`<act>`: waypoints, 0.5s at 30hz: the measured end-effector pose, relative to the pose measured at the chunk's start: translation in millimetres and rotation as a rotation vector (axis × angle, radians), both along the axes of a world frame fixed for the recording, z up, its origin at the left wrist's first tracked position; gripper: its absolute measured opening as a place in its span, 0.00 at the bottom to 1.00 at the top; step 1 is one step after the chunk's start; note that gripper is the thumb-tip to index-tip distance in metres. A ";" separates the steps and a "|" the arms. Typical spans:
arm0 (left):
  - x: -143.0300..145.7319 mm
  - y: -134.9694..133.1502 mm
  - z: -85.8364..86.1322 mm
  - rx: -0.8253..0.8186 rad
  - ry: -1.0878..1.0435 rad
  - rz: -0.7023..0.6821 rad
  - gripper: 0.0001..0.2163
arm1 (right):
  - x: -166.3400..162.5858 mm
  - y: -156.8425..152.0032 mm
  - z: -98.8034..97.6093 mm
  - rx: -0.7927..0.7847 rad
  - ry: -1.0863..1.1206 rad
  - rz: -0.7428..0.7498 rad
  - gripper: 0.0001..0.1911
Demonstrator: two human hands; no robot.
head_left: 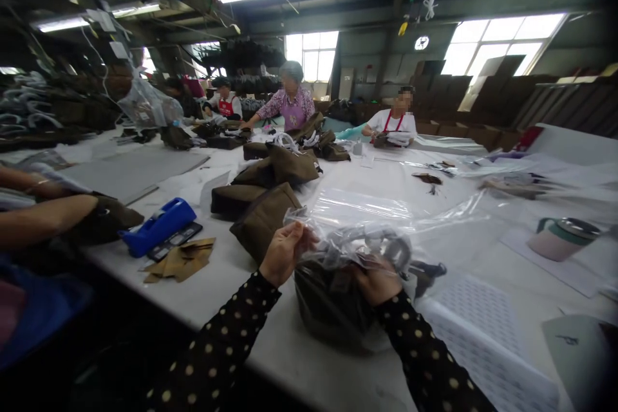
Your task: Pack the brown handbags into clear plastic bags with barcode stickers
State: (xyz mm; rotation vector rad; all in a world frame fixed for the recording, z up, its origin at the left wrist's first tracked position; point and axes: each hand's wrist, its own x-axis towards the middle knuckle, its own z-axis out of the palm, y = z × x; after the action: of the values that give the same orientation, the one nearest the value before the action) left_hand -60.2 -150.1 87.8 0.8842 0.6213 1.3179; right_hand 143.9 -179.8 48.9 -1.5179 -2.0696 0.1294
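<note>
A dark olive fabric bag stands at the table's front edge inside a clear plastic bag. Grey-white handles stick up at its top under the crumpled film. My left hand is closed in a pinch on the plastic at the left of the opening. On the other side my right hand curls over the top of the wrapped bag, closed on the film; its fingertips are partly hidden. Behind my left hand several more olive bags lie in a heap, unwrapped.
A blue tape dispenser and brown paper pieces lie left. On the right are a lidded cup, a printed plastic stack and loose film. A co-worker's arm reaches in from the left; other people work across the table.
</note>
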 end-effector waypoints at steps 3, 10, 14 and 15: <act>2.4 1.8 5.4 0.000 -0.018 0.011 0.13 | 11.0 4.4 14.5 -0.155 0.101 0.030 0.09; 0.3 12.1 26.0 0.092 0.033 0.059 0.14 | 1.7 -10.7 12.5 -0.090 -0.025 -0.033 0.10; -2.5 12.6 38.3 0.158 0.113 0.056 0.14 | -9.8 -24.6 4.4 -0.080 0.023 -0.018 0.12; -2.9 12.0 40.7 0.165 0.137 0.046 0.14 | -10.5 -28.1 7.0 -0.151 0.037 0.049 0.11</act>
State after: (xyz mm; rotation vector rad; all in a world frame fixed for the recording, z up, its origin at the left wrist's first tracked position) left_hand -63.0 -138.1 128.4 1.1073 0.6486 1.3727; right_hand 133.4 -207.8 55.9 -1.5410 -2.1089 0.3362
